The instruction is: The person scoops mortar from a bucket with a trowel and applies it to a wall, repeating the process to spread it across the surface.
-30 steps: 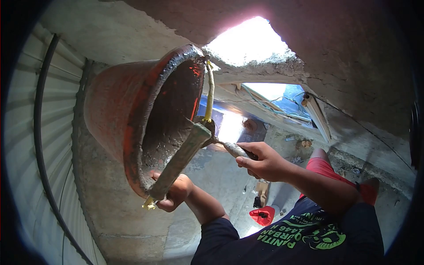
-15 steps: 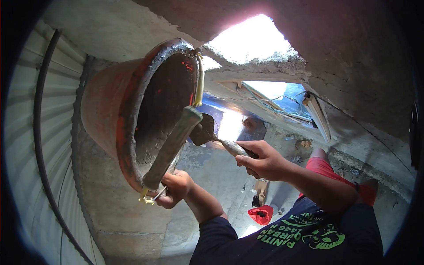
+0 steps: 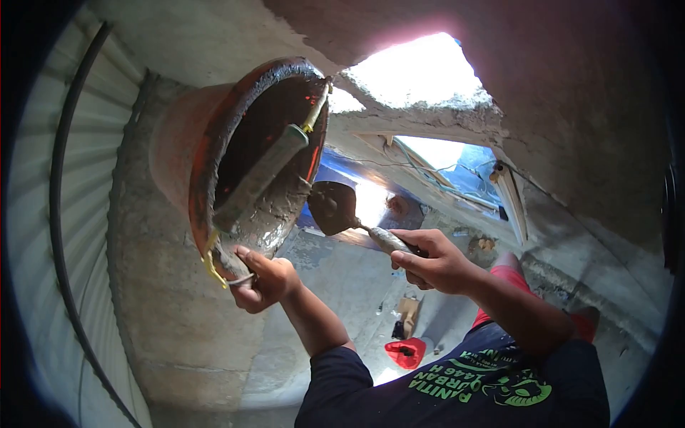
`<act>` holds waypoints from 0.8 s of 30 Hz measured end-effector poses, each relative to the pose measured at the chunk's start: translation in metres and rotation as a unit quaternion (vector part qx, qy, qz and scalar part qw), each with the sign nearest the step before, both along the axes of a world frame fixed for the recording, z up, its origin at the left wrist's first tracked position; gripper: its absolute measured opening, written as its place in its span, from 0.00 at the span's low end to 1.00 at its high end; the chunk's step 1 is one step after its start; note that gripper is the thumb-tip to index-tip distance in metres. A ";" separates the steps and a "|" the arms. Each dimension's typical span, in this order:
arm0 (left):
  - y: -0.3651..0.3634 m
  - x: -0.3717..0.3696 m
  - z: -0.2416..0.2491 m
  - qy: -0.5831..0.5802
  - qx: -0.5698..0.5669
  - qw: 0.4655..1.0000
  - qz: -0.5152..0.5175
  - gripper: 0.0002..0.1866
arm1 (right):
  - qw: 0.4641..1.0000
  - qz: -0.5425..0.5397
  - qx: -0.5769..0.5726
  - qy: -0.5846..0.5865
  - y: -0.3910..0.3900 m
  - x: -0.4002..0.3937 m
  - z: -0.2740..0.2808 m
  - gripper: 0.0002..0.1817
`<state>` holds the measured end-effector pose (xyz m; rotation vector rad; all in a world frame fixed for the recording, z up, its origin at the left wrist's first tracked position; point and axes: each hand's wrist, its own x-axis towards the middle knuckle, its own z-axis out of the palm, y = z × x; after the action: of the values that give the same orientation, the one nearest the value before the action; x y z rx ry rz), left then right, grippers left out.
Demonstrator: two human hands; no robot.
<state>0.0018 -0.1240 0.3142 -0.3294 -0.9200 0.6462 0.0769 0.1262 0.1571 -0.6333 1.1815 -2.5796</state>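
Note:
My left hand (image 3: 264, 280) is closed on the lower rim of a mortar-stained reddish bucket (image 3: 201, 157). The bucket is tilted on its side, and wet grey mortar (image 3: 267, 225) lies inside its mouth. Across the opening runs a thick grip (image 3: 264, 175), tied at its ends with yellow cord (image 3: 211, 261). My right hand (image 3: 428, 260) holds a trowel (image 3: 332, 207) by its grey handle. The dark trowel blade is beside the bucket's mouth, to the right of the rim.
Corrugated sheeting (image 3: 89, 178) with a dark curved pipe (image 3: 57, 185) runs along the left. At upper right are a bright opening (image 3: 421, 71) in the rough wall, a framed window (image 3: 467, 171) and loose wires. A red bag (image 3: 405, 352) sits low, near the dark shirt.
The bucket's mouth has turned more into view, showing the mortar inside, and its grip has shifted up and left. My left hand has moved left. More of the trowel blade's face shows.

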 end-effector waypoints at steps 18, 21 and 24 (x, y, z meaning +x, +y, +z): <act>-0.003 -0.038 -0.056 -0.291 0.513 0.664 -0.459 0.17 | 0.975 -0.062 0.209 -0.047 0.069 -0.016 -0.012 0.22; -0.016 -0.041 -0.080 -0.273 0.619 0.542 -0.498 0.11 | 0.939 -0.111 0.323 -0.024 0.089 -0.016 0.023 0.20; -0.040 -0.049 -0.115 -0.224 0.703 0.419 -0.529 0.19 | 0.902 -0.171 0.393 0.040 0.107 -0.027 0.053 0.19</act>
<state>-0.0469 -0.1637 0.1993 0.5335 -1.1988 -1.5632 0.0501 0.2329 0.2096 -0.3571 2.3287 -2.0045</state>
